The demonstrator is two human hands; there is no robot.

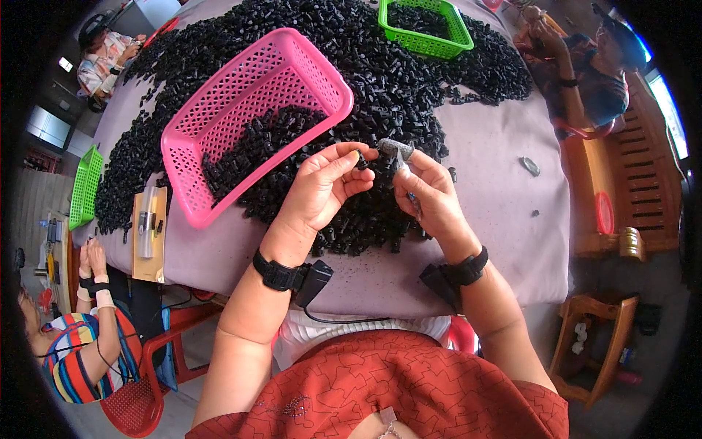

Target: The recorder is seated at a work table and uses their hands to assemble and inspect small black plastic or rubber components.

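A large heap of small black plastic parts covers a table under a pale purple cloth. My left hand pinches one small black part between thumb and forefinger above the near edge of the heap. My right hand is closed around a thin tool with a blue handle; its forefinger, wrapped in grey tape, touches the same black part. Both wrists wear black bands. A pink basket partly filled with black parts lies tilted just left of my left hand.
A green basket sits at the far side, another green basket at the left edge. Other people sit at upper left, lower left and upper right. A wooden board with a tool lies left. Wooden furniture stands right.
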